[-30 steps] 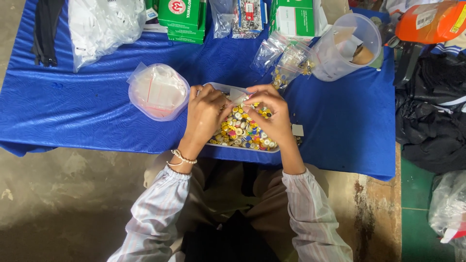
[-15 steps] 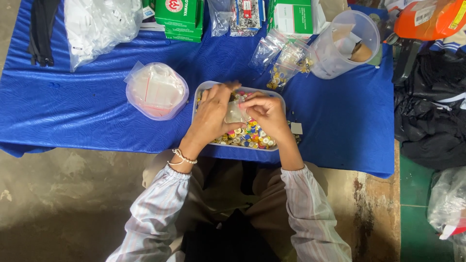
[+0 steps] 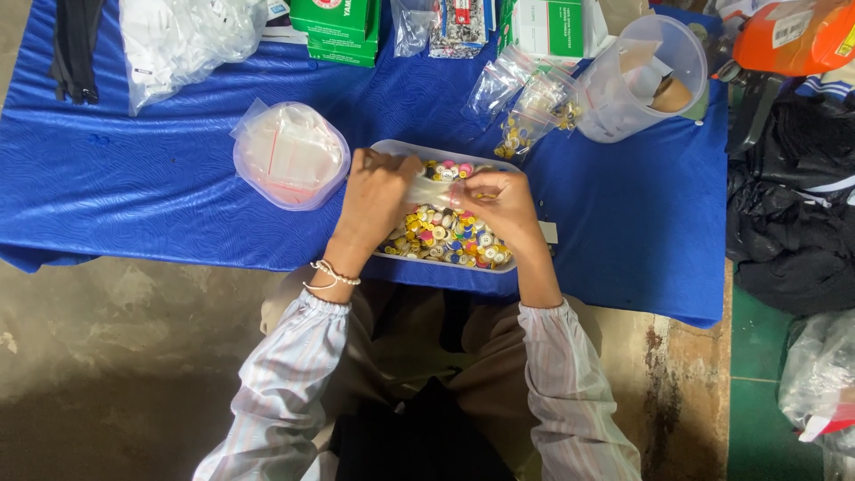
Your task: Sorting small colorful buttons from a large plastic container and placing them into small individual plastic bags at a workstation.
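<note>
Left hand (image 3: 374, 200) and right hand (image 3: 503, 207) pinch a small clear bag (image 3: 427, 189) between them | bag's long axis runs hand to hand | tray of buttons (image 3: 445, 233) directly beneath both.

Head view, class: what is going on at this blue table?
A seated person works over a clear tray heaped with small colourful buttons on a blue cloth-covered table. The left hand and right hand together pinch a small clear plastic bag above the tray. A tub of empty bags stands just left of it, and filled bags lie beyond.
</note>
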